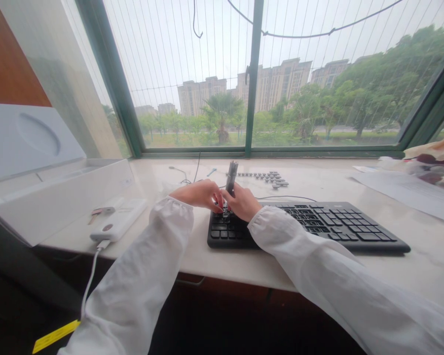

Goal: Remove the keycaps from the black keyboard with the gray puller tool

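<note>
Keycap puller [231, 178] is pinched upright in the right hand [244, 202] over the keyboard [311, 227] on the counter [214, 256]; left hand [200, 193] is pressed on keys, closure unclear. If tilted, a keycap could be flung off.

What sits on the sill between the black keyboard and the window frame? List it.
In the head view, a row of loose keycaps lies between the keyboard and the window frame, along with thin cables. The rest is bare sill.
</note>
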Motion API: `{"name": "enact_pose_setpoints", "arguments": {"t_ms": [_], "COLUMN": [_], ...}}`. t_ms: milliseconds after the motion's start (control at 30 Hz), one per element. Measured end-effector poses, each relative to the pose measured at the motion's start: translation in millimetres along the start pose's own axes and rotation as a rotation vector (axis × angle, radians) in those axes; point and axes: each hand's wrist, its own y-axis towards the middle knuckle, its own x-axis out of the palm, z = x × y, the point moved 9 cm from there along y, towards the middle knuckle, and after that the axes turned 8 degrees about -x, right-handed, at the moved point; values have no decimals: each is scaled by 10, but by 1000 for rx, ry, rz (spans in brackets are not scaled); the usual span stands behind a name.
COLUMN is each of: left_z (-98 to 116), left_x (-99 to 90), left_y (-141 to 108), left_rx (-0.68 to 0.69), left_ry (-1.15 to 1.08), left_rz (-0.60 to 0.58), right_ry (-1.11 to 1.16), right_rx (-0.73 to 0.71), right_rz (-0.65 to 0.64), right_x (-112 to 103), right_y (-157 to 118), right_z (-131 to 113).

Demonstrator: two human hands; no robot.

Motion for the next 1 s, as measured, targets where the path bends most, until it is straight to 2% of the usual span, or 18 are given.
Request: {"name": "enact_pose_setpoints", "arguments": {"t_ms": [300, 467, 800, 1000], "left_z": [-69, -94, 3, 83], "left_x": [32, 27, -2, -30], "left_y": [-1, 1, -31, -36], "left_rx": [24, 5, 61, 42], "left_ry": [-84, -62, -120, -35], "left_rz": [-35, -32, -35, 16], "right_ry": [-79, -115, -80, -63], "right_rx": [-110, -156, -66, -53], "right_rz": [-50, -70, 28, 16], "right_x": [33, 37, -47, -32], "right_y": [-38, -70, -22, -11], "right_z": [-135, -245, -98, -87]}}
